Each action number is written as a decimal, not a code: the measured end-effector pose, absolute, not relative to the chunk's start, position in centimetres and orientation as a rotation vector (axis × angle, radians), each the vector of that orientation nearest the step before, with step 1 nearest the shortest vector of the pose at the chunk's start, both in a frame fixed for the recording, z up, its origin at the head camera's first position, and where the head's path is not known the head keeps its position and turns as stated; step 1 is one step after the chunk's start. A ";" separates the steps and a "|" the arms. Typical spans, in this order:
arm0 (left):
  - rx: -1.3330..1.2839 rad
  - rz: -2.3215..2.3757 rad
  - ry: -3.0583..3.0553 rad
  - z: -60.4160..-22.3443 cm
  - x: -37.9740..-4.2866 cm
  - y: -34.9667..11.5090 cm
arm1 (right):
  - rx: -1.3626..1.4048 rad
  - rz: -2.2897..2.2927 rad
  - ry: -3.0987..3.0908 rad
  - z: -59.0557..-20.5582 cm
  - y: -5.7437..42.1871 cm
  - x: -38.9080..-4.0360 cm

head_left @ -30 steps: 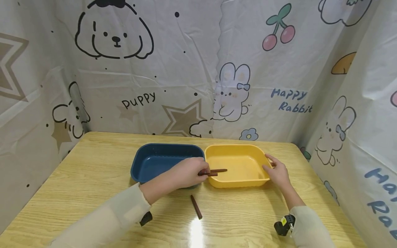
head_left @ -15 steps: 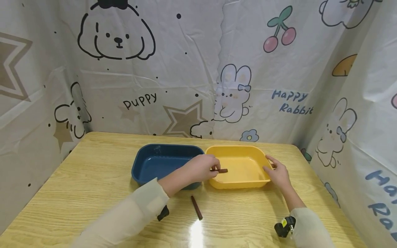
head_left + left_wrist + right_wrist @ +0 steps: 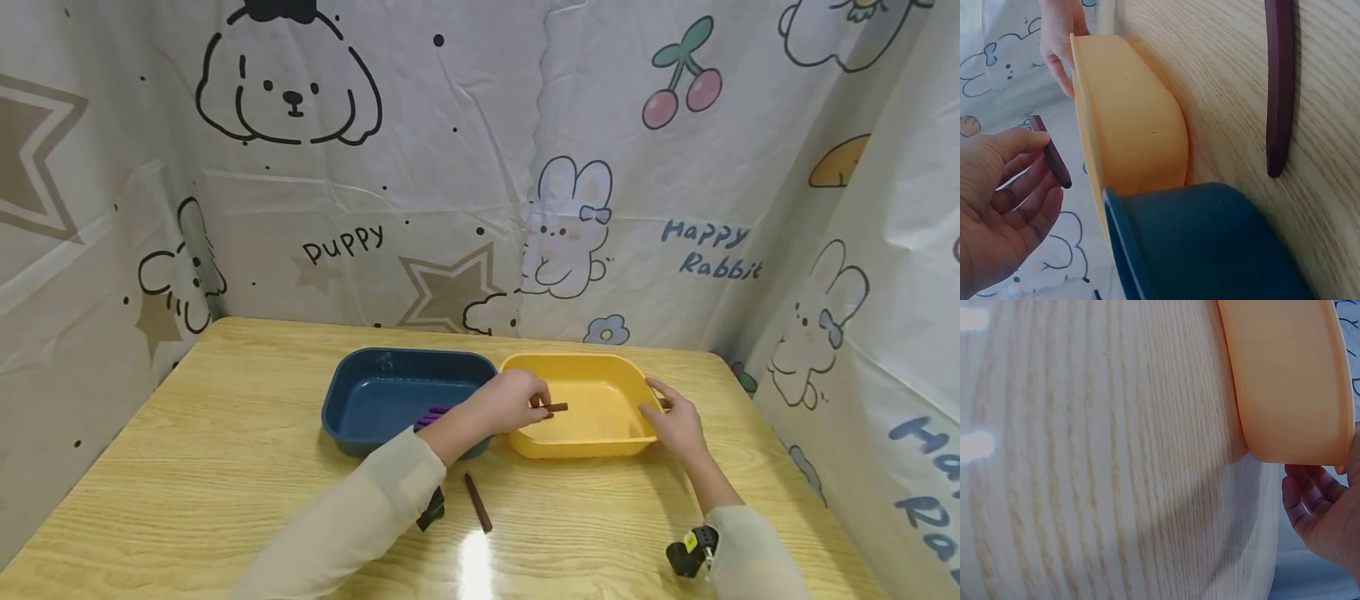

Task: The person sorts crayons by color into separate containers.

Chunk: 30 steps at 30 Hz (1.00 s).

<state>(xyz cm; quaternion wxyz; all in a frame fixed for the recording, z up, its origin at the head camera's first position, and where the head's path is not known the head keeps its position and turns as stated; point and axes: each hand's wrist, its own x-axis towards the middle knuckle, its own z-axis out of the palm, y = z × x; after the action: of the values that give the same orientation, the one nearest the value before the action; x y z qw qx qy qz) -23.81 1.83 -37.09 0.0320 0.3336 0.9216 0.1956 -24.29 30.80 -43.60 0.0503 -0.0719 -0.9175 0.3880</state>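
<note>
My left hand (image 3: 513, 400) is over the left part of the yellow plastic bin (image 3: 585, 449). Between thumb and fingers it pinches a short dark brown stick (image 3: 1052, 153) with flat sides. In the head view, the tip of this brown stick (image 3: 557, 407) points right, above the bin's floor. My right hand (image 3: 677, 423) grips the bin's right end, the thumb at the rim and the curled fingers (image 3: 1297, 503) against the outside. Another brown stick (image 3: 477, 502) lies on the table in front of the bins.
A dark blue bin (image 3: 405, 365) stands at the yellow bin's left side. Several purple sticks (image 3: 431, 417) lie in it, partly hidden by my left forearm. Behind the wooden table (image 3: 247, 400) hangs a printed curtain (image 3: 450, 183).
My left hand has moved right with a brown stick, from the gap between the bins to over the yellow bin. Purple sticks have come into sight. My right hand stays put.
</note>
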 end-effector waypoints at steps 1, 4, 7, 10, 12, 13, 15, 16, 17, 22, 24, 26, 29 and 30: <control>1.013 0.609 2.836 -37.2 -23.9 2.0 | -0.220 1.182 -2.794 -43.6 30.8 -24.3; 0.983 0.605 2.834 -37.5 -24.2 2.5 | -0.219 1.182 -2.794 -43.5 30.8 -24.2; 0.950 0.595 2.828 -38.1 -24.5 3.1 | -0.217 1.189 -2.796 -43.4 30.7 -24.1; 0.918 0.556 2.830 -38.7 -24.8 3.5 | -0.213 1.198 -2.798 -43.3 30.7 -24.0; 0.901 0.532 2.830 -39.1 -24.9 3.7 | -0.210 1.200 -2.799 -43.2 30.6 -24.0; 0.891 0.519 2.831 -39.3 -25.0 3.8 | -0.210 1.203 -2.798 -43.2 30.6 -24.0; 0.863 0.503 2.833 -39.7 -25.1 3.9 | -0.208 1.201 -2.798 -43.3 30.6 -24.0; 0.852 0.501 2.833 -39.8 -25.1 3.9 | -0.207 1.200 -2.797 -43.3 30.6 -24.1; 0.845 0.495 2.835 -40.0 -25.1 3.9 | -0.208 1.200 -2.797 -43.4 30.7 -24.1; 0.822 0.432 2.851 -40.6 -25.4 4.1 | -0.221 1.196 -2.799 -43.4 30.7 -24.2; 0.812 0.415 2.854 -40.8 -25.6 4.2 | -0.221 1.192 -2.798 -43.4 30.7 -24.2; 0.799 0.409 2.855 -40.9 -25.7 4.3 | -0.216 1.193 -2.795 -43.4 30.7 -24.2; 0.797 0.392 2.856 -41.0 -25.9 4.6 | -0.210 1.195 -2.790 -43.5 30.7 -24.2; 0.800 0.382 2.858 -41.1 -25.9 4.7 | -0.210 1.196 -2.788 -43.5 30.8 -24.2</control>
<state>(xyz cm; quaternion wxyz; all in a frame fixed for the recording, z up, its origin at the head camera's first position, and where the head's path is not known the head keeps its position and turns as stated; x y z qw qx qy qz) -25.94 4.66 -41.05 0.0746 0.2665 0.9525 0.1272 -24.21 30.77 -43.46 0.0504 -0.0690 -0.9156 0.3929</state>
